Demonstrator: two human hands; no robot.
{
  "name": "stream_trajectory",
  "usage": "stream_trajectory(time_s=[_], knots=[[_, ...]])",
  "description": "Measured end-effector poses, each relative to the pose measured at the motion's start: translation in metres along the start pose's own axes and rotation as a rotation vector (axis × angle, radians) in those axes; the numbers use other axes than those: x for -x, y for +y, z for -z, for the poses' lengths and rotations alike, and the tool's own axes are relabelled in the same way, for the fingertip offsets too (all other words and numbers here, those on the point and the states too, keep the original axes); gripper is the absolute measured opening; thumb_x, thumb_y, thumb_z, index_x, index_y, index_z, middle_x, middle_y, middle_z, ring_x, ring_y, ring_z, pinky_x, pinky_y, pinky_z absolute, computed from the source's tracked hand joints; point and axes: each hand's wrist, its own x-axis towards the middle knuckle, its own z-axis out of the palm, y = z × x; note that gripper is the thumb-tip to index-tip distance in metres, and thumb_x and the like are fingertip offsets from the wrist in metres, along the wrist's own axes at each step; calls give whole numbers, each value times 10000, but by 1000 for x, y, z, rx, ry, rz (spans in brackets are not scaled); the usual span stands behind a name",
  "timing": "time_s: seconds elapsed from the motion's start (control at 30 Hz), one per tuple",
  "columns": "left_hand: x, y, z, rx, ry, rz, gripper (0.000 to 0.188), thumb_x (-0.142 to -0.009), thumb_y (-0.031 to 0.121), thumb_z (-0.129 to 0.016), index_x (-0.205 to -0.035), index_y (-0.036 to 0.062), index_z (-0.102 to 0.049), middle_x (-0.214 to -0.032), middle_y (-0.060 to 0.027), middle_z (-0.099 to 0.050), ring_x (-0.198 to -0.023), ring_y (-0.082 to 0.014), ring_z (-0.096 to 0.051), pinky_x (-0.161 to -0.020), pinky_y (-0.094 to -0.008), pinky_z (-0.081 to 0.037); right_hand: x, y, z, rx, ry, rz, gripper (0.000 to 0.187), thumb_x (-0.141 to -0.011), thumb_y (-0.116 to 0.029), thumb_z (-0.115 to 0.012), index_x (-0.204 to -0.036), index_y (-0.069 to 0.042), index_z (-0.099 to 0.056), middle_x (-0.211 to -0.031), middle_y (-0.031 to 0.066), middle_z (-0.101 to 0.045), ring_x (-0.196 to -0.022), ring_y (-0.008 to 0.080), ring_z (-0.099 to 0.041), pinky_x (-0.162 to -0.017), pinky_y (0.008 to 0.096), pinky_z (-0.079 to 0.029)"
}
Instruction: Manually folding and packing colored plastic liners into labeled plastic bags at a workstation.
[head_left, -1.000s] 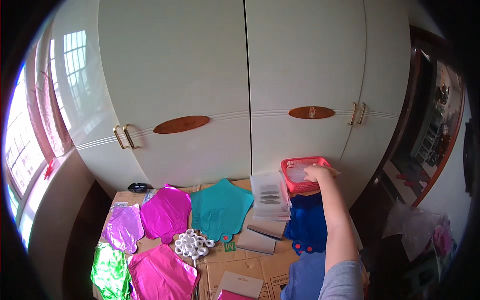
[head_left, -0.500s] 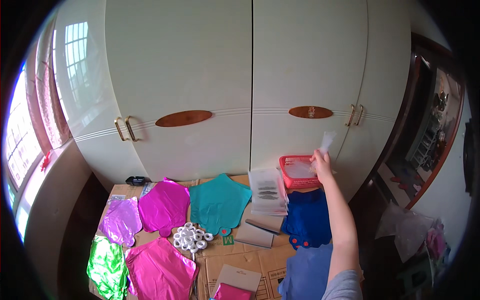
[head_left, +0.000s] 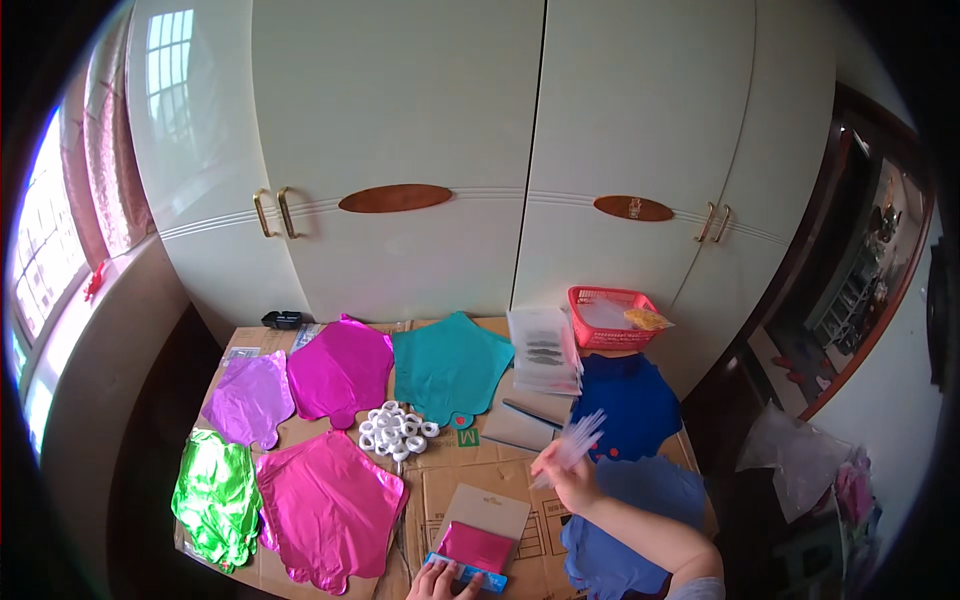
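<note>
My right hand (head_left: pixel 570 480) is closed round a translucent plastic piece (head_left: pixel 582 432) that fans out in pale strips above my fingers; I cannot tell if it is one bag or several. It hovers over the cardboard beside the blue foil sheets. At the lower edge my left hand (head_left: pixel 443 582) rests with fingers spread on a bright blue strip (head_left: pixel 490 580). That strip lies across the near end of a folded pink foil piece (head_left: pixel 475 547), on top of a beige card (head_left: pixel 492 506).
Foil balloons, pink (head_left: pixel 330 510), green (head_left: pixel 215 500), lilac (head_left: pixel 248 398), magenta (head_left: pixel 342 372), teal (head_left: pixel 450 368) and dark blue (head_left: pixel 630 400), lie on cardboard. White rings (head_left: pixel 395 430) are heaped centrally. A red basket (head_left: pixel 610 338) stands behind, beside clear printed sleeves (head_left: pixel 543 350).
My right hand has come back from the basket toward the middle with the translucent plastic. My left hand has come into view on the blue strip. A yellowish packet now shows in the basket.
</note>
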Motion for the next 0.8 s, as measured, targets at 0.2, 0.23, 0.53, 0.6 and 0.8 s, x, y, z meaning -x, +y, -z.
stream_trajectory(time_s=[0.2, 0.23, 0.53, 0.6, 0.8], knots=[[2, 3, 1, 1, 38, 12, 579, -750, 389, -710, -1224, 84, -577, -1224, -269, -489, -1178, -456, -439, -1025, -543, -366, 3, 19, 1, 129, -83, -61, 88, -942, -140, -580, -937, -72, -524, -870, 33, -625, -844, 103, -603, -784, 252, -471], [2, 2, 0, 3, 40, 12, 579, -749, 388, -712, -1225, 87, -577, -1226, -267, -489, -1179, -457, -439, -1025, -543, -367, 4, 22, 0, 160, -88, -45, 96, -944, -148, -578, -936, -69, -523, -858, 31, -623, -826, 103, -605, -763, 255, -474], [3, 5, 3, 7, 67, 26, 588, -727, 381, -729, -1227, 108, -580, -1215, -245, -499, -1191, -445, -429, -1012, -566, -361, -95, -33, 29, 1067, -59, 100, 257, -892, -275, -611, -1039, -73, -554, -930, 159, -674, -775, 309, -659, -660, 383, -508], [4, 5, 0, 9, 74, 32, 577, -726, 377, -730, -1218, 112, -588, -1218, -239, -500, -1190, -443, -430, -1010, -565, -361, -121, -36, 35, 1299, -190, -2, 356, -853, -317, -637, -1086, -58, -563, -990, 188, -664, -867, 362, -641, -728, 424, -507], [6, 6, -1, 10, 68, 38, 558, -726, 373, -728, -1211, 126, -603, -1220, -229, -504, -1189, -439, -431, -1008, -558, -364, -150, 2, 48, 1446, -402, -131, 488, -834, -398, -659, -1140, -24, -594, -1079, 199, -656, -1006, 356, -628, -834, 411, -498]])
